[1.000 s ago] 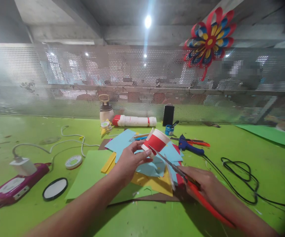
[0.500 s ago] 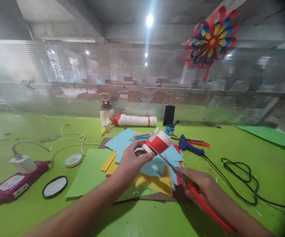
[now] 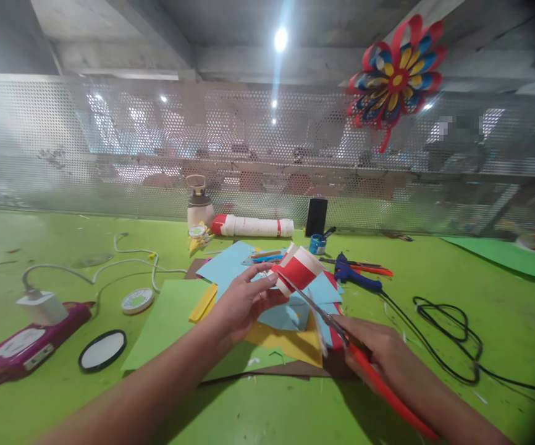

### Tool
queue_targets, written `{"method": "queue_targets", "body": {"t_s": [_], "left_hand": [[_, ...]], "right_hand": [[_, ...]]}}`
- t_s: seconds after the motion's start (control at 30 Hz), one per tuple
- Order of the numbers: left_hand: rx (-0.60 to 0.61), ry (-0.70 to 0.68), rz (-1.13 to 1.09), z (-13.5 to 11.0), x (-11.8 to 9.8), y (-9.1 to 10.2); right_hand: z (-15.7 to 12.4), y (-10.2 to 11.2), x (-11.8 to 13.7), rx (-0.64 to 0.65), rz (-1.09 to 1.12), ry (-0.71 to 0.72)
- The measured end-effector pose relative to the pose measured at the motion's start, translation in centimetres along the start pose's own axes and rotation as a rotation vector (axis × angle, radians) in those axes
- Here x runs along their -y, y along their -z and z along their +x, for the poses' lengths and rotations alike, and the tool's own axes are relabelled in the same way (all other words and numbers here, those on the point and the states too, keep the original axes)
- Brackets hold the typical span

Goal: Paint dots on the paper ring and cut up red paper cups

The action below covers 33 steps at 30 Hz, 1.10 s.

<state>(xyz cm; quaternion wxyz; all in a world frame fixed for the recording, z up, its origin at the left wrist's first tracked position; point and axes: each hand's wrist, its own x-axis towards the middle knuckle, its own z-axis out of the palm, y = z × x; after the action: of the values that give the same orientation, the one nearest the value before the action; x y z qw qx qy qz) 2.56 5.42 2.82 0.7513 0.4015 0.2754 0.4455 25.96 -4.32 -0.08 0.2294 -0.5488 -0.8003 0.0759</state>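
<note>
My left hand [image 3: 249, 300] holds a red and white paper cup [image 3: 301, 269] tilted on its side, its wide end toward the right. A strip at the cup's left side is cut and stands away from the wall. Wrapped round the orange handles of a pair of scissors [image 3: 364, 357], my right hand [image 3: 379, 346] keeps the blades against the cup's lower edge. Beneath both hands lie light blue paper sheets [image 3: 230, 266] and a yellow sheet [image 3: 295, 343].
A blue glue gun [image 3: 355, 275] with a black cord lies right. A purple power strip [image 3: 36, 337], a tape roll [image 3: 138, 301] and a black-rimmed disc [image 3: 103, 350] are left. Behind stand a sprayer bottle [image 3: 199, 207], a joined-cup tube [image 3: 258, 226] and a black phone-like slab [image 3: 316, 216].
My left thumb has shifted up and left along the cup, and the fingers now support it from below. The scissors and right hand stay nearly in place.
</note>
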Motion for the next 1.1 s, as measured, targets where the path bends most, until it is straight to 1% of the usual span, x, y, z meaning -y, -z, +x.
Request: {"method": "queue_targets", "body": {"t_s": [0.17,0.47,0.57,0.73,0.9,1.03,1.1], "left_hand": [[0.003,-0.019,-0.005,0.0,-0.1,0.0],[-0.001,-0.015,-0.056,0.1,0.3,0.0],[-0.007,-0.025,-0.044,0.2,0.3,0.1],[-0.051,-0.096,0.016,0.1,0.4,0.1],[-0.024,-0.114,0.045,-0.1,0.7,0.0],[-0.066,-0.122,0.059,-0.1,0.7,-0.2],[-0.067,-0.126,0.069,-0.1,0.7,-0.3]], "right_hand": [[-0.1,0.0,0.1,-0.015,0.009,0.011],[-0.2,-0.2,0.3,0.058,0.060,-0.068],[-0.1,0.0,0.5,0.057,0.088,-0.082],[0.3,0.4,0.8,0.063,0.140,-0.045],[0.4,0.6,0.8,0.030,0.134,-0.027],[0.5,0.7,0.9,0.042,0.138,-0.034],[0.6,0.8,1.0,0.038,0.138,-0.035]]}}
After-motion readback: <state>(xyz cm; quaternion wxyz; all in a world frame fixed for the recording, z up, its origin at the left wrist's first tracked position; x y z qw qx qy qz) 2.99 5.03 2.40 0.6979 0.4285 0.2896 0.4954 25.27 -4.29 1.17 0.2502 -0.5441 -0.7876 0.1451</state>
